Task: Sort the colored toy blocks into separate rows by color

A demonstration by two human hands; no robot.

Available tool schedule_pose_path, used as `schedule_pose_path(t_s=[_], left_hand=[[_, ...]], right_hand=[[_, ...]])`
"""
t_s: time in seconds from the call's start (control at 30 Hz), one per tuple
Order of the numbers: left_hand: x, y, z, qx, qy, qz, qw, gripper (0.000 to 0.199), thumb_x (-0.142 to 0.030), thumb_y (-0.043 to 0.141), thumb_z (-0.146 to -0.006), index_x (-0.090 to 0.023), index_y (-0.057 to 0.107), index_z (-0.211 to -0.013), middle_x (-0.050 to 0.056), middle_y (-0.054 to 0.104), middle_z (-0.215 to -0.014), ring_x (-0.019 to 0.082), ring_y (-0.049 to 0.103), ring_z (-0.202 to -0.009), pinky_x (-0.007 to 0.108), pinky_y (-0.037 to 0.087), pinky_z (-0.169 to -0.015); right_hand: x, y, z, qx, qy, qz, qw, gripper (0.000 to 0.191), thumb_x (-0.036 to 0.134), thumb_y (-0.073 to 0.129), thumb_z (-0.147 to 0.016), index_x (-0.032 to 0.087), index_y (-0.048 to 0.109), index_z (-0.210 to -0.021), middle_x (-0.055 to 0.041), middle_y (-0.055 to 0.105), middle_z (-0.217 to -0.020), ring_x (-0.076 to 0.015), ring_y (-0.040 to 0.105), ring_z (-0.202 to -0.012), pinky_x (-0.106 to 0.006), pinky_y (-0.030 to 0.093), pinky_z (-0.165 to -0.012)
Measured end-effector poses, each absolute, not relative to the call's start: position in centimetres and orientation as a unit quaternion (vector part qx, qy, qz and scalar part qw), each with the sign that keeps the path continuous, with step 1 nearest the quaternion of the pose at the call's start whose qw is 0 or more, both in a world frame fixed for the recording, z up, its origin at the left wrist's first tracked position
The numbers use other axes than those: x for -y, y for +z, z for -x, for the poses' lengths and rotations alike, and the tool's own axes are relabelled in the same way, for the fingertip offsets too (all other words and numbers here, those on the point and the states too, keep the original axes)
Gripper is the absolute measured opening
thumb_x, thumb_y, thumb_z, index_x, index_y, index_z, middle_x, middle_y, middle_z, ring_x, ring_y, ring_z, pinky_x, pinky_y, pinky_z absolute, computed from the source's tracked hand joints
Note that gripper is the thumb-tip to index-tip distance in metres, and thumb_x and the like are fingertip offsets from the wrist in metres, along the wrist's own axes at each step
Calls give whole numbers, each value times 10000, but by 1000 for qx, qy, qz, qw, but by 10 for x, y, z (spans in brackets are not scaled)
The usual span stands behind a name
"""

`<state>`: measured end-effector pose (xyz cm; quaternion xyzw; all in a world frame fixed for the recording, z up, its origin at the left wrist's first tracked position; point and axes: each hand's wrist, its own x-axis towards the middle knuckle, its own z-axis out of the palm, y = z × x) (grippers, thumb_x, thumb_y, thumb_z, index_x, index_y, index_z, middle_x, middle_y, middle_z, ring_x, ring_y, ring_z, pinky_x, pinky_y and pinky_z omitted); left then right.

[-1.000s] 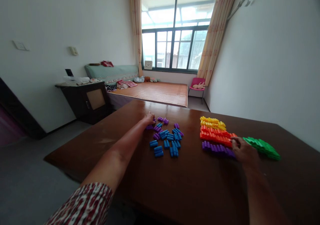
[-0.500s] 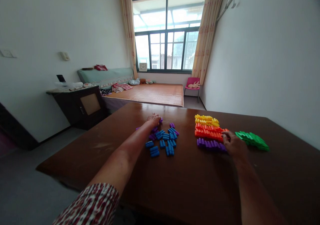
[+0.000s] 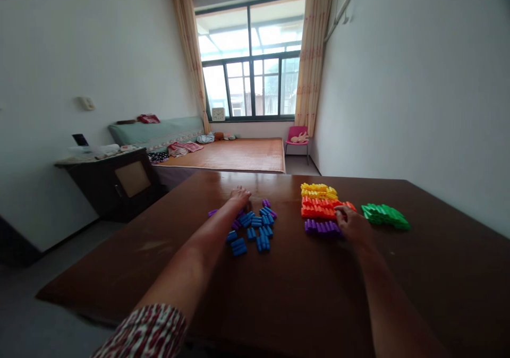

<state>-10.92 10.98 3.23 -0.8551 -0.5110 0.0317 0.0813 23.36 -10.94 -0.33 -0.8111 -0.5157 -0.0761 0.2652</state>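
My left hand (image 3: pixel 241 194) reaches to the far side of a loose group of blue pieces (image 3: pixel 263 238) and purple pieces (image 3: pixel 266 203); what its fingers touch is too small to tell. My right hand (image 3: pixel 347 219) rests at the right end of the red row (image 3: pixel 319 207) and the purple row (image 3: pixel 322 228), fingers bent; whether it grips a piece is unclear. Yellow rows (image 3: pixel 319 190) lie behind the red ones. A green pile (image 3: pixel 385 215) lies to the right of my right hand.
The brown table (image 3: pixel 303 289) carries all the pieces. Beyond it are a bed (image 3: pixel 243 153), a pink chair (image 3: pixel 297 135) and a window. A dark cabinet (image 3: pixel 115 182) stands at the left, with small items on top.
The view has shifted, so the table and pieces appear further left. My left hand's fingers look more spread, and the purple piece seen at its fingertips is no longer visible there.
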Motion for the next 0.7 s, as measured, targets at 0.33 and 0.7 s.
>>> schedule_pose_path(t_s=[0.33,0.7], left_hand=[[-103,30,128,567,27,822,52,300,-296,623,-768,-250,706,-1052,139,618,-1161,319,534,-1110,397,475,-871],[-56,56,88,423,-166,851,-263,369,-358,497,-876,-215,615,-1195,62,678,-1084,151,627,-880,229,493,-709]], right_hand=[[117,9,-214,521,-52,806,276,332,345,431,-902,238,656,-1121,-74,705,-925,-213,643,-778,-301,429,-673],[113,9,-195,582,83,680,438,352,391,468,-889,191,639,-1123,-70,701,-881,-198,642,-760,-323,496,-730]])
